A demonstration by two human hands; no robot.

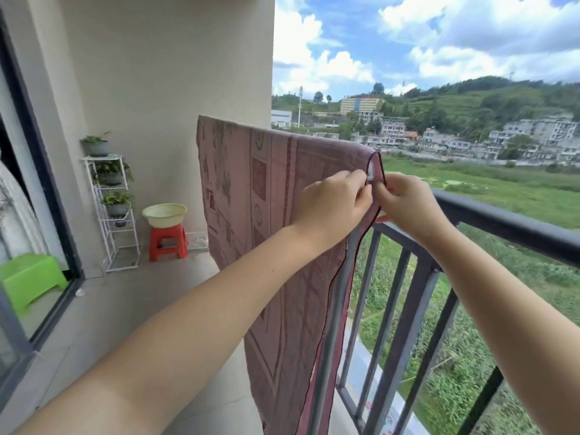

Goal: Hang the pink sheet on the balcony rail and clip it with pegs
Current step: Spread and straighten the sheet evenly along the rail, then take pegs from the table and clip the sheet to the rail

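A high balcony with a beige wall, tiled floor and a view over green fields and hillside buildings. At the far end stand a white plant rack, a red stool carrying a pale basin, and, at the left edge, a green stool. The pink sheet is already draped over the dark balcony rail, its patterned face hanging on the inner side down toward the floor and its dark-piped edge running down beside the balusters.

Both hands meet at the sheet's near top corner, just under the rail's crest. The left hand has fingers curled, thumb and forefinger pinching at the hem beside a small white peg; the right hand is likewise curled, pinching the edge of the cloth from the outer side. Which hand actually squeezes the peg cannot be told, as the fingertips hide its lower part.

The step in hand appears to be setting a peg at this corner. To do it well, the cloth should be drawn taut across the rail, the two layers gathered flat, and the peg's mouth pushed fully over the piped hem, so it bites fabric and not only the trim. A shallow bite at an edge corner is likely to slip in wind; one hand should steady the cloth until the peg grips. No other pegs are visible along the rail.
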